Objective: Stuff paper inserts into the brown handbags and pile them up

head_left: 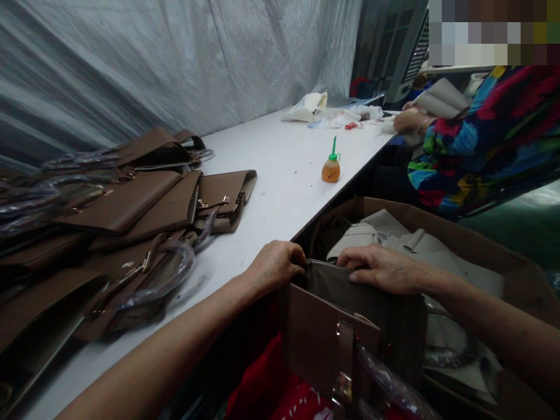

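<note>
A brown handbag (315, 338) is held in front of me with its top open, the dark lining showing inside. My left hand (277, 265) pinches the bag's far left corner, fingers curled over the edge. On the far rim, my right hand (380, 268) grips with the thumb inside and the fingers behind. A metal clasp and strap hang on the bag's near face, and a plastic-wrapped handle (394, 379) droops below them. The bag's lower part is out of sight.
Several brown handbags (126, 198) with plastic-wrapped handles are piled on the white table (280, 169). An oil bottle (331, 169) with a green spout stands near its edge. A cardboard box (516, 280) on the right holds cream bags. Beyond it, a co-worker (485, 140) handles a light-coloured piece.
</note>
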The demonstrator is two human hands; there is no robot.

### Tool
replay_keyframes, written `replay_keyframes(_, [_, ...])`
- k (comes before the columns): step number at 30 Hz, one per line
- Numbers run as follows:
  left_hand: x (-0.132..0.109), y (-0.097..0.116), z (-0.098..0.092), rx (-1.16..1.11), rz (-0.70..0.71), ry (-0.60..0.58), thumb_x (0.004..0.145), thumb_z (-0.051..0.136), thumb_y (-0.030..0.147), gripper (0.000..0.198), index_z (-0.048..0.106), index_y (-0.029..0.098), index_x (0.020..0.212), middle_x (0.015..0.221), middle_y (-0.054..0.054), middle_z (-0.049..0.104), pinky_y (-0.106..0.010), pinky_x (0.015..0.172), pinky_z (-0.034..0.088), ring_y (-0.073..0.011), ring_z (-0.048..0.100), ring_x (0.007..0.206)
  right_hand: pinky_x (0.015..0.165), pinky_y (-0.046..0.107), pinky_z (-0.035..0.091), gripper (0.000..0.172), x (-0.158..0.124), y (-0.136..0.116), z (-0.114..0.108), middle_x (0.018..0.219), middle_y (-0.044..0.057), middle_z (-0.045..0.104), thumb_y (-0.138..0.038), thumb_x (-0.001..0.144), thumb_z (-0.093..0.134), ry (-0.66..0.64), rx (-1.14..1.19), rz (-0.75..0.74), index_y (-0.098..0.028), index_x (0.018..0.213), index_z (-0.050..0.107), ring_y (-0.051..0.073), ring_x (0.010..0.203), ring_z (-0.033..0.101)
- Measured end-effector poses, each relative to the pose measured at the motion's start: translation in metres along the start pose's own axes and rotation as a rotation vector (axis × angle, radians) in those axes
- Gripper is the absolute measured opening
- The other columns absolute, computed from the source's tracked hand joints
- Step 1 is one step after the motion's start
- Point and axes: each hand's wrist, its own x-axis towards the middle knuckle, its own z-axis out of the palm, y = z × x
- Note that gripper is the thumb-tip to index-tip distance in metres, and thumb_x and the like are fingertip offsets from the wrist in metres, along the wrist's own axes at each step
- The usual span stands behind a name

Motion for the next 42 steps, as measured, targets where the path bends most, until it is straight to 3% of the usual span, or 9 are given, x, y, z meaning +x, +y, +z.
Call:
replay_keyframes(11, [0.008, 0.015, 0.000, 0.171, -0.080, -0.012, 0.066, 0.065, 0.027, 0.020, 0.072, 0.029, 0.084, 0.081, 0.002, 0.069, -0.024, 0.062, 0.039, -0.0165, 0.060, 0.076, 0.059, 0.024, 0.040, 0.021, -0.002, -0.005, 0.002, 0.084, -0.001, 0.065, -0.018, 0.080, 0.051, 0.055, -0.101, 0.020, -0.023, 0.099, 0.058, 0.015, 0.074, 0.059])
replay_keyframes(18, [0.009, 0.002, 0.007, 0.116, 0.134, 0.012, 0.072, 0.057, 0.019, 0.016, 0.071, 0.022, 0.080, 0.081, 0.000, 0.067, -0.022, 0.062, 0.038, -0.0138, 0.058, 0.074, 0.059, 0.025, 0.038, 0.017, 0.002, -0.002, 0.009, 0.079, 0.000, 0.064, -0.028, 0.085, 0.048, 0.171, -0.277, 0.007, -0.023, 0.092, 0.062, 0.015, 0.070, 0.056])
replay_keyframes(22, [0.007, -0.003, 0.009, 0.011, 0.171, -0.005, 0.073, 0.056, 0.016, 0.016, 0.069, 0.020, 0.080, 0.079, 0.000, 0.066, -0.021, 0.064, 0.038, -0.0127, 0.058, 0.074, 0.060, 0.026, 0.037, 0.020, 0.007, 0.004, 0.013, 0.077, 0.001, 0.064, -0.029, 0.087, 0.045, 0.217, -0.352, -0.016, -0.023, 0.089, 0.063, 0.015, 0.069, 0.056])
replay_keyframes(27, [0.002, -0.006, 0.011, -0.144, 0.134, -0.032, 0.072, 0.058, 0.017, 0.010, 0.067, 0.017, 0.077, 0.076, 0.000, 0.064, -0.020, 0.066, 0.038, -0.0123, 0.056, 0.074, 0.059, 0.025, 0.036, 0.019, 0.009, 0.007, 0.015, 0.075, 0.000, 0.063, -0.030, 0.086, 0.046, 0.234, -0.380, -0.018, -0.024, 0.087, 0.064, 0.015, 0.069, 0.055])
replay_keyframes(32, [-0.003, -0.004, 0.012, -0.280, 0.021, 0.018, 0.072, 0.060, 0.022, 0.007, 0.063, 0.015, 0.073, 0.072, 0.001, 0.062, -0.021, 0.064, 0.039, -0.0119, 0.054, 0.070, 0.057, 0.024, 0.035, 0.017, 0.006, 0.001, 0.014, 0.072, -0.002, 0.063, -0.028, 0.085, 0.047, 0.197, -0.308, -0.006, -0.024, 0.084, 0.063, 0.013, 0.066, 0.055])
replay_keyframes(37, [-0.003, 0.000, 0.012, -0.263, -0.051, 0.046, 0.071, 0.059, 0.022, 0.007, 0.061, 0.015, 0.071, 0.071, 0.000, 0.062, -0.021, 0.059, 0.038, -0.0127, 0.053, 0.068, 0.055, 0.023, 0.035, 0.017, 0.005, -0.009, 0.013, 0.071, -0.002, 0.063, -0.027, 0.084, 0.046, 0.189, -0.288, 0.019, -0.023, 0.083, 0.063, 0.013, 0.065, 0.055])
replay_keyframes(42, [-0.004, 0.004, 0.012, -0.258, -0.023, 0.046, 0.071, 0.059, 0.022, 0.007, 0.060, 0.015, 0.071, 0.068, 0.000, 0.060, -0.021, 0.057, 0.036, -0.0121, 0.052, 0.066, 0.058, 0.023, 0.036, 0.017, 0.018, -0.017, 0.016, 0.079, -0.001, 0.065, -0.027, 0.081, 0.050, 0.202, -0.327, -0.048, -0.025, 0.092, 0.063, 0.014, 0.070, 0.057])
